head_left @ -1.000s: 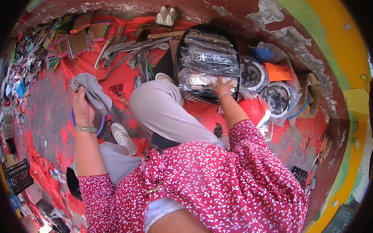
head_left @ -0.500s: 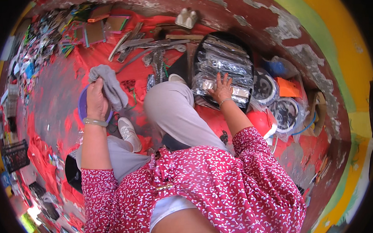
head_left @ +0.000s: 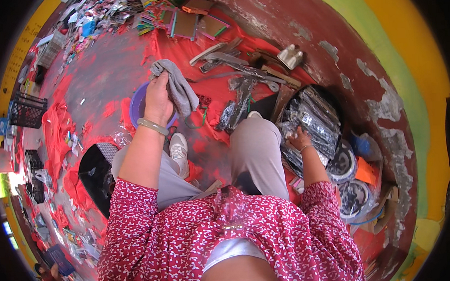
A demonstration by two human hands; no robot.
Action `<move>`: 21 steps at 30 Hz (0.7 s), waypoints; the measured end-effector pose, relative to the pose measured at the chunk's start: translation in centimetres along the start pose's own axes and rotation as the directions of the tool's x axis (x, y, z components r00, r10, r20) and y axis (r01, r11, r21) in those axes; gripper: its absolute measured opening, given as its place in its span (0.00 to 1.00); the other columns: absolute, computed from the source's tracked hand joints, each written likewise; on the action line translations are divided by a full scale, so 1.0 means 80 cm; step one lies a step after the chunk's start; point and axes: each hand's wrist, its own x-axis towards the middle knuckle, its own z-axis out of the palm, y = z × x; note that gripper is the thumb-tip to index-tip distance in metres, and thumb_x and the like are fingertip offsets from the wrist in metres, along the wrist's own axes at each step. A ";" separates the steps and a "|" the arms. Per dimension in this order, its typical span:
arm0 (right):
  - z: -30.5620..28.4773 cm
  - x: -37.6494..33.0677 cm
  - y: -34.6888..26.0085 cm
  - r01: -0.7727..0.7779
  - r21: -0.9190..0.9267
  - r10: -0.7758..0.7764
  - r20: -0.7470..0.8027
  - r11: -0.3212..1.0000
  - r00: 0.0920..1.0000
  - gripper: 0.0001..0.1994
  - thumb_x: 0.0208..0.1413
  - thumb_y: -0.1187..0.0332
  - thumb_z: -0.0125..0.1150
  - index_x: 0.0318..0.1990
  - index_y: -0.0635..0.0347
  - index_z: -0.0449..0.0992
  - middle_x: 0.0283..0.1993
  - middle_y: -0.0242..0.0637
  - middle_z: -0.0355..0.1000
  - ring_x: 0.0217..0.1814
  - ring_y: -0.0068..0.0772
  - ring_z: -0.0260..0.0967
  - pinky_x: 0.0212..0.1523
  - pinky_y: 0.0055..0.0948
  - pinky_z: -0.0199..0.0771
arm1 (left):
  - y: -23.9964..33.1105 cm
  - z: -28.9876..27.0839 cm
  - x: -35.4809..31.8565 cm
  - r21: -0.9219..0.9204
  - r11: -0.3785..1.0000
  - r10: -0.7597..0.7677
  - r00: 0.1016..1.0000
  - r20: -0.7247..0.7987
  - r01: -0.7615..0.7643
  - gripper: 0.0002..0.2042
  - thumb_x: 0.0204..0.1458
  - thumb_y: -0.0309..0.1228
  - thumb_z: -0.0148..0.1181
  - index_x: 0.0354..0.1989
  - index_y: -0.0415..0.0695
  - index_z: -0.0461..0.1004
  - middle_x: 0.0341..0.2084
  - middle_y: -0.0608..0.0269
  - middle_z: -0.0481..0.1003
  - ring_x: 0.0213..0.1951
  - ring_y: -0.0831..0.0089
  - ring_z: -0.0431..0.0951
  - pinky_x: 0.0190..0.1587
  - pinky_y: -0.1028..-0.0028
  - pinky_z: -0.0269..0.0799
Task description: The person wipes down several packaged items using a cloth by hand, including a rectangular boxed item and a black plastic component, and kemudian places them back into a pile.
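Observation:
My left hand (head_left: 158, 100) is closed round a grey cloth (head_left: 181, 93), which droops to the right of my fingers. Below and behind that hand is a purple basin (head_left: 138, 105), partly hidden by my wrist. My right hand (head_left: 300, 139) lies on shiny plastic-wrapped packs (head_left: 312, 117), its fingers apart and slightly bent. These dark packs fill a black bag or case (head_left: 337, 105) beside my right knee. Whether any finger has hooked one of the packs is hard to make out.
Two wheels in plastic (head_left: 342, 161) and an orange piece (head_left: 367, 171) stand right of the packs. Beyond my knees lie strips and boards (head_left: 237, 64) on red sheeting. At left are a black crate (head_left: 28, 110) and an open black bag (head_left: 97, 171). A peeling wall (head_left: 384, 103) curves along the right.
The view has turned, so the surroundings sit further right. My right hand has drawn back toward the near edge of the packs, its fingers less spread. The left still holds the cloth.

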 end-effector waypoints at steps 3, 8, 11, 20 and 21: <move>-0.101 -0.031 -0.058 0.142 0.042 -0.125 -0.277 0.989 0.953 0.32 0.49 0.54 0.56 0.58 0.64 0.58 0.61 0.52 0.55 0.62 0.54 0.53 0.58 0.40 0.59 | -0.007 -0.014 0.001 0.033 0.999 0.041 0.997 0.061 -0.043 0.09 0.56 0.30 0.46 0.38 0.40 0.70 0.33 0.62 0.74 0.35 0.73 0.74 0.39 0.72 0.71; -0.258 -0.167 -0.259 0.426 0.879 -0.646 -0.198 0.216 0.737 0.31 0.50 0.67 0.60 0.60 0.64 0.55 0.59 0.47 0.59 0.61 0.33 0.56 0.57 0.27 0.57 | 0.001 0.011 -0.062 0.671 0.734 -0.220 0.898 0.381 -0.105 0.12 0.57 0.32 0.45 0.39 0.36 0.70 0.31 0.64 0.74 0.33 0.77 0.73 0.38 0.75 0.69; -0.225 -0.192 -0.304 0.479 0.818 -0.748 -0.095 0.317 0.657 0.32 0.47 0.78 0.56 0.61 0.64 0.51 0.50 0.39 0.64 0.50 0.26 0.63 0.47 0.23 0.65 | -0.008 0.011 -0.093 0.726 0.515 -0.256 0.727 0.638 -0.456 0.11 0.55 0.33 0.46 0.31 0.38 0.70 0.21 0.59 0.70 0.24 0.70 0.69 0.31 0.72 0.66; -0.197 -0.201 -0.326 0.191 0.897 -0.669 0.143 0.400 0.729 0.14 0.56 0.72 0.48 0.50 0.64 0.70 0.34 0.31 0.72 0.29 0.17 0.69 0.32 0.18 0.70 | 0.005 -0.030 -0.124 0.650 0.429 0.045 0.733 0.679 -0.628 0.08 0.53 0.31 0.46 0.28 0.40 0.68 0.19 0.53 0.68 0.23 0.56 0.70 0.27 0.64 0.65; -0.197 -0.201 -0.327 0.301 0.851 -0.697 0.102 0.431 0.710 0.17 0.53 0.71 0.52 0.51 0.63 0.68 0.36 0.32 0.71 0.32 0.19 0.69 0.35 0.20 0.70 | 0.003 -0.025 -0.125 0.569 0.400 0.236 0.681 0.694 -0.719 0.07 0.52 0.31 0.47 0.29 0.41 0.69 0.19 0.53 0.70 0.24 0.55 0.71 0.27 0.63 0.65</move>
